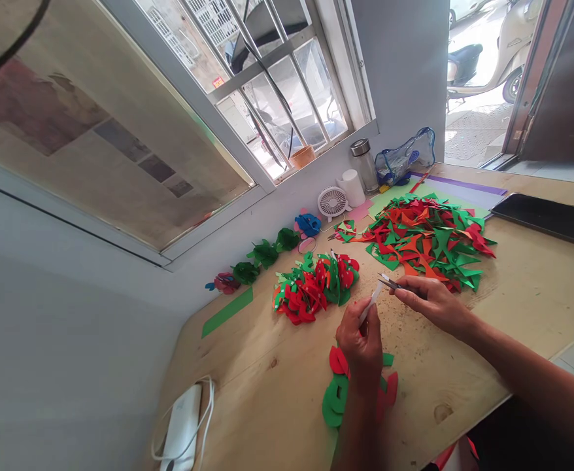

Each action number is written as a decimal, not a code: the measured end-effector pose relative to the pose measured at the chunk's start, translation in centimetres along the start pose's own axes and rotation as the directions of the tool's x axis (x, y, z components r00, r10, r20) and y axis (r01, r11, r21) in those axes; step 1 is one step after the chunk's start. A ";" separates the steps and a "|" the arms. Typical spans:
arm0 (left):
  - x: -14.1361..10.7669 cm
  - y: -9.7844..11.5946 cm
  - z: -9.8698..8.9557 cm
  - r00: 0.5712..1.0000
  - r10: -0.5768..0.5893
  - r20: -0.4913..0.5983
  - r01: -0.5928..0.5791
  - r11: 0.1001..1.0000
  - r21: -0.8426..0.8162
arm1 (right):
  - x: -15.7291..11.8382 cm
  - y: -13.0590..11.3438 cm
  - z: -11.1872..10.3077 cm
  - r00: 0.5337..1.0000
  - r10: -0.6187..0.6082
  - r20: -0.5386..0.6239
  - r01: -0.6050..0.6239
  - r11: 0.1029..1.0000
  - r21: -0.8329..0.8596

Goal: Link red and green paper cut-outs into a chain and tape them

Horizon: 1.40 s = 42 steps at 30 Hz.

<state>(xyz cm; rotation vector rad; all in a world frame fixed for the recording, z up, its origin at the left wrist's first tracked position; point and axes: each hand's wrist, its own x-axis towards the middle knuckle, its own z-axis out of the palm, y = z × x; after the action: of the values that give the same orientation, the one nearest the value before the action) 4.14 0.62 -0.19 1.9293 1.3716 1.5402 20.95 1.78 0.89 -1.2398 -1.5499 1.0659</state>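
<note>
A narrow white strip (371,302) points up from my left hand (361,333), whose fingers are pinched round its lower end. My right hand (427,302) is closed on small dark-bladed scissors (389,282), with the blades pointing left at the strip's upper end. Red and green cut pieces (336,399) lie beneath and beside my left wrist, partly hidden by it. Left of the hands is a heap of red and green shapes with small white spots (316,284). Behind my right hand spreads a large pile of red, green and orange scraps (427,239).
Along the wall stand dark green paper shapes (263,253), a small white fan (333,202), a white cylinder (352,188), a glass bottle (364,165) and a clear pouch (407,157). A black phone (549,219) lies right; a white device with a cable (183,425) lies front left.
</note>
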 end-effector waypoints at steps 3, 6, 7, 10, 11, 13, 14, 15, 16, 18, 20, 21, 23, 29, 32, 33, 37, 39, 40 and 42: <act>-0.1 -0.1 0.0 0.999 0.018 -0.029 -0.017 1.000 0.018 | -0.1 -0.2 0.0 0.999 0.008 0.043 -0.008 1.000 0.012; -0.1 -0.2 0.0 0.998 0.031 -0.053 -0.031 0.999 0.016 | -0.2 -0.4 -0.1 0.998 0.010 0.069 -0.013 0.999 0.040; -0.1 -0.2 0.0 0.998 0.033 -0.052 -0.033 0.999 0.015 | -0.2 -0.5 -0.1 0.997 0.011 0.076 -0.016 0.998 0.054; -0.1 -0.2 0.0 0.998 0.043 -0.038 -0.042 0.999 0.009 | -0.3 -0.7 -0.1 0.996 0.015 0.093 -0.024 0.995 0.099; -0.1 -0.2 0.0 0.998 0.046 -0.034 -0.045 0.999 0.006 | -0.3 -0.7 -0.1 0.995 0.016 0.096 -0.027 0.994 0.110; -0.1 -0.2 0.1 0.999 0.043 -0.026 -0.043 0.999 0.002 | -0.3 -0.8 -0.1 0.994 0.019 0.105 -0.032 0.992 0.125; -0.1 -0.2 0.1 0.999 0.037 -0.022 -0.037 0.999 0.001 | -0.3 -0.8 -0.1 0.994 0.020 0.110 -0.034 0.991 0.129; -0.2 -0.2 0.1 0.999 0.030 -0.016 -0.030 1.000 0.000 | -0.3 -0.8 -0.1 0.993 0.021 0.116 -0.036 0.991 0.133; -0.2 -0.2 0.2 1.000 0.025 -0.012 -0.025 1.000 -0.002 | -0.3 -0.8 -0.1 0.993 0.021 0.119 -0.037 0.990 0.135; -0.3 -0.2 0.2 1.000 0.015 -0.003 -0.015 1.000 -0.011 | -0.3 -0.6 -0.1 0.992 0.017 0.125 -0.035 0.989 0.141; -0.3 -0.2 0.3 1.000 0.011 0.008 -0.011 1.000 -0.024 | -0.4 -0.5 -0.1 0.991 0.011 0.131 -0.030 0.989 0.145; -0.3 -0.1 0.3 1.000 0.010 0.014 -0.010 0.999 -0.031 | -0.4 -0.5 -0.1 0.991 0.009 0.132 -0.028 0.989 0.146; -0.2 0.0 0.3 1.000 0.010 0.024 -0.009 0.999 -0.044 | -0.4 -0.6 -0.1 0.991 0.003 0.132 -0.023 0.989 0.144; 0.0 0.3 0.2 0.999 0.007 0.052 -0.005 0.999 -0.038 | -0.5 -0.9 -0.1 0.991 -0.003 0.132 -0.011 0.994 0.106; 0.0 0.3 0.2 0.998 -0.011 0.060 0.014 0.999 -0.051 | -0.4 -0.8 -0.2 0.992 -0.007 0.128 -0.004 0.996 0.087; 0.0 0.3 0.2 0.998 -0.021 0.060 0.024 0.998 -0.053 | -0.4 -0.7 -0.2 0.992 -0.010 0.125 -0.001 0.996 0.084; 0.0 0.3 0.2 0.998 -0.034 0.058 0.037 0.998 -0.050 | -0.5 -0.5 -0.2 0.993 -0.007 0.120 -0.003 0.996 0.088; 0.1 0.4 0.2 0.998 -0.035 0.060 0.039 0.998 -0.058 | -0.4 -0.6 -0.1 0.993 -0.005 0.121 -0.007 0.995 0.096; 0.1 0.5 0.2 0.998 -0.034 0.058 0.038 0.997 -0.062 | -0.4 -0.6 -0.1 0.993 -0.006 0.122 -0.007 0.995 0.099; 0.2 0.5 0.2 0.998 -0.030 0.057 0.034 0.997 -0.068 | -0.4 -0.6 -0.1 0.992 -0.008 0.125 -0.004 0.995 0.099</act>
<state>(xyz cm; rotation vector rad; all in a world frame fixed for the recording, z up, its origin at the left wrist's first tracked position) 4.55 0.54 0.21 1.8855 1.3025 1.4870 20.94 1.30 1.47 -1.1221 -1.5707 1.2247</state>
